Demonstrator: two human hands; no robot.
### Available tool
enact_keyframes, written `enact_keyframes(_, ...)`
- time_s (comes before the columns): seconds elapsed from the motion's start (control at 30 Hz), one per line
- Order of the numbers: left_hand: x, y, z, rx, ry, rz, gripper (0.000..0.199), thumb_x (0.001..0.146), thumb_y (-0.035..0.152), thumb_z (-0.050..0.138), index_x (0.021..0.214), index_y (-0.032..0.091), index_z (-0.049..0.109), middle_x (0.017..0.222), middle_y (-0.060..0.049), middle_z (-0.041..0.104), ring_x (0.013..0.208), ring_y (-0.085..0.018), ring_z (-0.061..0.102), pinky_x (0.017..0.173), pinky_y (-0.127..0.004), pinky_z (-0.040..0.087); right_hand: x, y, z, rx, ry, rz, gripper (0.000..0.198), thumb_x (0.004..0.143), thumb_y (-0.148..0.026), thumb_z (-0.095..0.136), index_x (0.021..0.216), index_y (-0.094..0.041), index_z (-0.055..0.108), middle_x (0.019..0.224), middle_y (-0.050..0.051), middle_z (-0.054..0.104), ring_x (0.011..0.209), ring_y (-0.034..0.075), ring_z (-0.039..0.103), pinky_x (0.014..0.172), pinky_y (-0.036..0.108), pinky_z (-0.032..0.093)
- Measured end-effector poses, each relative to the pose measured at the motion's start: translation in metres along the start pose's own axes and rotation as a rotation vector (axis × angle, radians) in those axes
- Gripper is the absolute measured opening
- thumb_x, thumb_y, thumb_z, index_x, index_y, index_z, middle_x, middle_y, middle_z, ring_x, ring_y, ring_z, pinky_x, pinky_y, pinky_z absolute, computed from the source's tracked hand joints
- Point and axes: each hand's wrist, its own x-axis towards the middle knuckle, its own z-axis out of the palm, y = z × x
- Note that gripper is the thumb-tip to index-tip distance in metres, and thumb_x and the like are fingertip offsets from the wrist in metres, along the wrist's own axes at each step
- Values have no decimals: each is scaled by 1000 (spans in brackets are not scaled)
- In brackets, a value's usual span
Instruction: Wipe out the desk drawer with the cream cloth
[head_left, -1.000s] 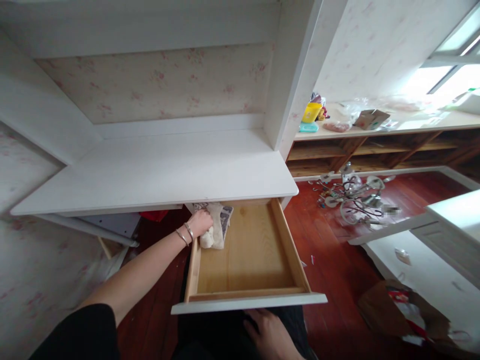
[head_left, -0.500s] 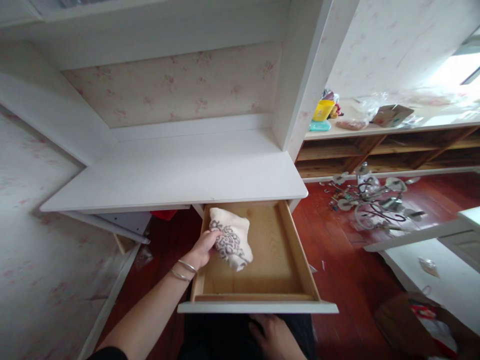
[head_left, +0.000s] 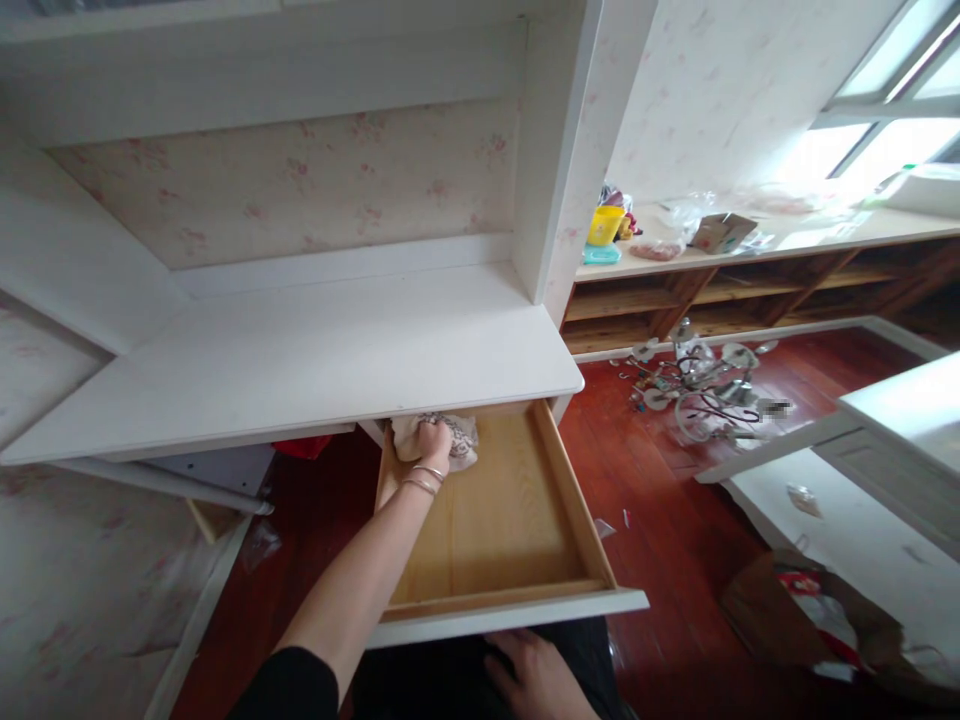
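In the head view a cream cloth point(head_left: 463, 436) with a dark printed pattern lies folded in the back left corner of the wooden drawer point(head_left: 517, 510). My left hand point(head_left: 433, 445), two silver bangles on its wrist, is closed on the cloth and presses it down there. The fingertips are hidden in the fabric. Below the drawer's white front edge, my right hand point(head_left: 536, 668) rests on my dark-clothed lap, its fingers a little apart and nothing in them.
The drawer is pulled out from under a white desk point(head_left: 360, 340). Right of it, a chandelier point(head_left: 705, 385) lies on the red wooden floor. A low shelf point(head_left: 637, 300) carries a yellow bucket point(head_left: 604, 226) and a cardboard box point(head_left: 722, 233). A brown bag point(head_left: 772, 610) stands at lower right.
My left hand has moved the cloth from above the drawer's left side to its back left corner. The view has turned somewhat to the right; my right hand stays on my lap.
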Motion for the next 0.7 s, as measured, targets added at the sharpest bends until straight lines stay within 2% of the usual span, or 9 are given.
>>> enact_keyframes(0.07,-6,8,22,54,-22,24,20,86,16,43,94,12,61,107,-20,68,107,-26,64,83,-32,49,1,0,1,3,-4,3,44,88,-27,48,129,-24,63,129,9,66,120,24,59,104,33,42)
enact_keyframes(0.2,-28,25,66,153,-143,113,21,88,16,43,96,12,62,105,-20,69,101,-24,67,78,-28,48,2,0,0,-9,-16,11,44,88,-27,48,129,-23,63,129,10,65,121,24,59,106,33,41)
enact_keyframes(0.33,-50,46,93,263,-283,227,23,87,21,48,101,11,63,105,-23,69,102,-28,67,80,-32,49,1,0,-1,-24,-22,9,44,88,-27,48,129,-22,63,129,10,65,121,25,59,105,34,42)
enact_keyframes(0.53,-72,63,101,411,-460,460,31,82,19,52,110,13,63,114,-23,67,109,-31,64,87,-36,48,-1,0,-2,9,-1,16,42,89,-29,48,128,-26,64,130,7,65,122,24,58,107,34,40)
enact_keyframes(0.7,-88,53,82,523,-590,584,39,82,20,50,120,16,58,118,-21,66,108,-32,64,86,-38,49,-2,-2,-3,29,4,15,41,89,-29,47,126,-25,65,129,7,66,121,22,58,106,32,40)
